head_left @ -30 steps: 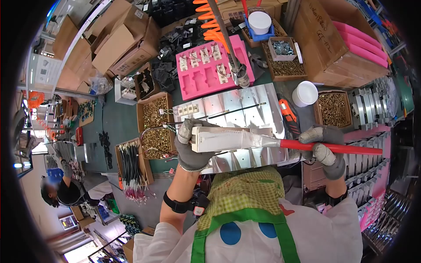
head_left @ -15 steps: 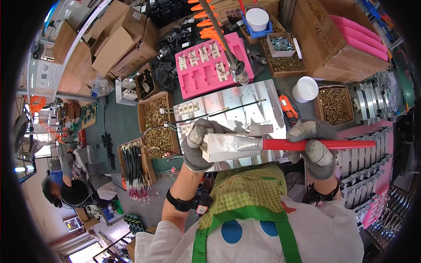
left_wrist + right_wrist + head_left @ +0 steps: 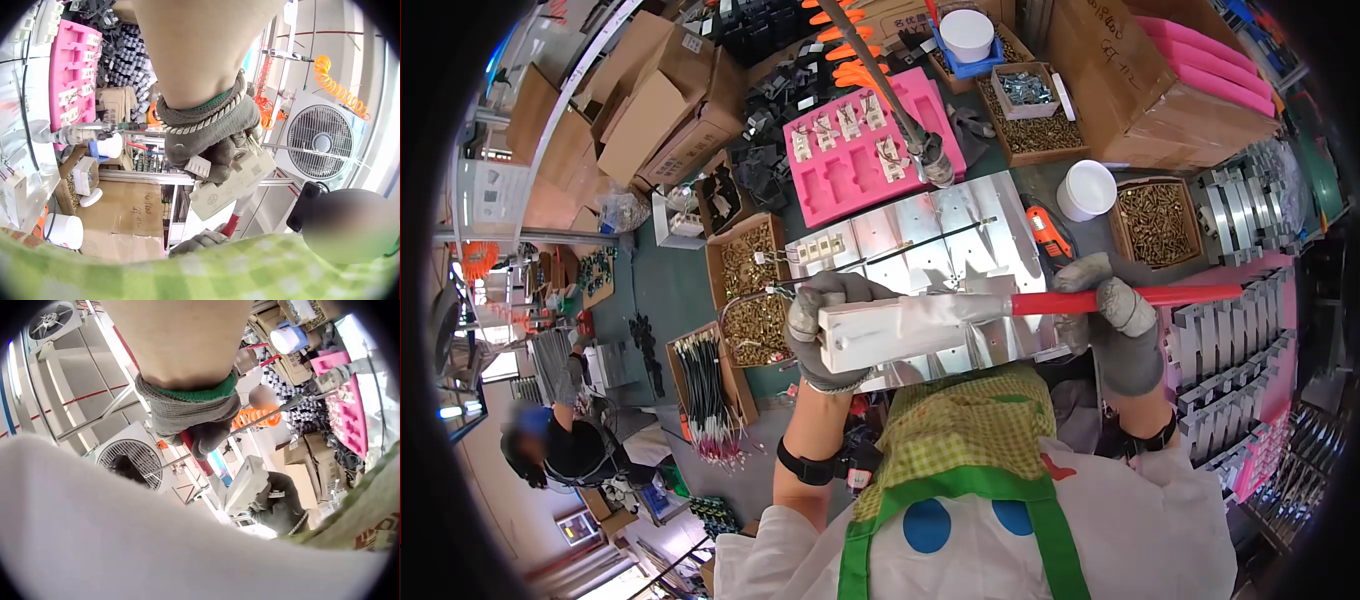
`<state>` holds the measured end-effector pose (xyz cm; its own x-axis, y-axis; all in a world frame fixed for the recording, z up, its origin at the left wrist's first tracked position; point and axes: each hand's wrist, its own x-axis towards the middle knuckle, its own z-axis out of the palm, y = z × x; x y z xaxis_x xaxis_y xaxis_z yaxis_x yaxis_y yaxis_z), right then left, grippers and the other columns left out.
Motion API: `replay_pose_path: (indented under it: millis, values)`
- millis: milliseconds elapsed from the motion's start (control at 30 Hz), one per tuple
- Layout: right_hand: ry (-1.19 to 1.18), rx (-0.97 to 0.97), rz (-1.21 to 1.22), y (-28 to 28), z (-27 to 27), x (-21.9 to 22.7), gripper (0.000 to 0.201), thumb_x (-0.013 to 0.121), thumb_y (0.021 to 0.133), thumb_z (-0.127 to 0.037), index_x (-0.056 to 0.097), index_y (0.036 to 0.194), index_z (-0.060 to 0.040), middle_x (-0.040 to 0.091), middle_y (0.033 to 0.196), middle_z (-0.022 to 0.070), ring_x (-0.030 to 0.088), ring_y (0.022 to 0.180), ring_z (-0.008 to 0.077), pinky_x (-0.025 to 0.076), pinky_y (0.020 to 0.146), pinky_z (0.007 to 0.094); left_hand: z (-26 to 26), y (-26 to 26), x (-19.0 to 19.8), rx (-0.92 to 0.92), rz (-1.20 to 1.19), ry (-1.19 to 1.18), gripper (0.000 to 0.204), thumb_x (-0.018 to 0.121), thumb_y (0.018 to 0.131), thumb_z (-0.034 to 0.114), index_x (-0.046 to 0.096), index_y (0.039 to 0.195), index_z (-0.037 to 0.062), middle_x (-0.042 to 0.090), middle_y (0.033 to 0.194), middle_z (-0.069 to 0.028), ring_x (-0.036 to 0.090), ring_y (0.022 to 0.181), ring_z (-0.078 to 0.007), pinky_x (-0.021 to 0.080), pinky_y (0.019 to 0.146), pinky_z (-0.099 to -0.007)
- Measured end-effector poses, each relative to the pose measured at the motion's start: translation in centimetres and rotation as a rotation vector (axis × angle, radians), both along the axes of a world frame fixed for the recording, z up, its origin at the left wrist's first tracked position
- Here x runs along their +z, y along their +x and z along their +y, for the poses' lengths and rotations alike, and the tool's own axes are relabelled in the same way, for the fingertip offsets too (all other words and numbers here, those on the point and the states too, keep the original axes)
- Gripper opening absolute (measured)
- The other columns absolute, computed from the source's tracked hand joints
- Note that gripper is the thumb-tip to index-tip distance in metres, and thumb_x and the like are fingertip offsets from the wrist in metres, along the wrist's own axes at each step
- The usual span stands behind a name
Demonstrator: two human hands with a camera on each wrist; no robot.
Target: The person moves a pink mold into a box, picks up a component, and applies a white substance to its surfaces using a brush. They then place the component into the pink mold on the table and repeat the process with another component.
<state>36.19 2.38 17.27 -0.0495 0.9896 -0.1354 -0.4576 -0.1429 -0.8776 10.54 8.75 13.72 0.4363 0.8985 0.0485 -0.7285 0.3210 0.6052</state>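
Note:
The gloved left hand [image 3: 828,335] grips one end of a white rectangular block [image 3: 890,332], which is coated white on top. In the left wrist view the block [image 3: 234,184] shows a printed side under the curled fingers of the left hand [image 3: 212,147]. The gloved right hand [image 3: 1112,315] holds the red handle [image 3: 1190,295] of a flat spatula-like tool, whose blade [image 3: 985,308] lies on the block's top surface. From the right wrist view, the red handle [image 3: 199,456] passes through the right hand [image 3: 194,428]. Both hands are above silvery metal plates [image 3: 990,215].
Behind the plates lies a pink foam tray [image 3: 830,205] with white parts, a hanging metal tool [image 3: 935,160] over it. Around stand boxes of brass fittings [image 3: 1155,225], a white tub [image 3: 1087,190], an orange tool [image 3: 1048,232] and bundled black cables [image 3: 703,375]. Another person [image 3: 565,440] is at far left.
The block swung and shifted slightly with the left hand. The right hand first drew the blade toward the block's left end, then moved up a little, with the blade now nearer its right end.

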Motion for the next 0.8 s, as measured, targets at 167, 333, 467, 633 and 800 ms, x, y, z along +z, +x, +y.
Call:
replay_pose_path:
  millis: [167,333,467,633,800]
  values:
    - [0.01,-0.085,-0.021,2.7,-0.4,-1.8,0.036,0.051,0.082,-0.03,0.053,0.096,0.0028,0.058,0.078,0.0083,0.053,0.065,0.0112,0.042,0.057,0.0212,0.7,-0.5,-0.5,0.006,-0.304,-0.025,0.025,0.048,0.08,0.037,0.053,0.073,0.0136,0.042,0.057,-0.0017,0.043,0.057,-0.0195,0.041,0.06,-0.0382]
    - [0.091,-0.037,0.092,0.1,-0.3,-0.8,0.036,0.057,0.077,-0.029,0.052,0.087,0.0051,0.055,0.077,0.0136,0.052,0.051,0.0158,0.039,0.038,0.0242,0.9,0.0,-1.1,0.067,-0.288,-0.128,0.029,0.047,0.081,0.04,0.054,0.075,0.0125,0.045,0.059,-0.0013,0.044,0.06,-0.0185,0.04,0.067,-0.0381]
    - [0.142,0.014,-0.011,-1.0,-0.5,-0.4,0.039,0.058,0.077,-0.031,0.054,0.089,0.0063,0.057,0.074,0.0147,0.053,0.048,0.0166,0.042,0.039,0.0245,1.3,-0.6,-1.4,0.073,-0.244,-0.083,0.031,0.045,0.083,0.04,0.054,0.077,0.0108,0.047,0.062,-0.002,0.046,0.064,-0.0194,0.041,0.067,-0.0388]
    - [0.13,0.0,-0.218,1.2,-0.1,-0.7,0.039,0.059,0.076,-0.032,0.056,0.086,0.0063,0.058,0.075,0.0154,0.053,0.048,0.0158,0.043,0.041,0.023,1.0,-0.7,-0.9,0.142,-0.211,-0.152,0.032,0.046,0.082,0.04,0.053,0.073,0.0111,0.047,0.061,-0.0024,0.046,0.062,-0.0203,0.04,0.064,-0.0381]
    - [0.298,0.114,0.009,-0.3,0.5,-0.4,0.039,0.059,0.079,-0.031,0.057,0.094,0.0045,0.06,0.077,0.0123,0.056,0.057,0.0135,0.047,0.049,0.0231,1.1,-0.8,-1.5,0.147,-0.047,-0.027,0.03,0.048,0.082,0.041,0.051,0.072,0.0119,0.045,0.06,-0.0017,0.045,0.06,-0.0202,0.039,0.06,-0.0367]
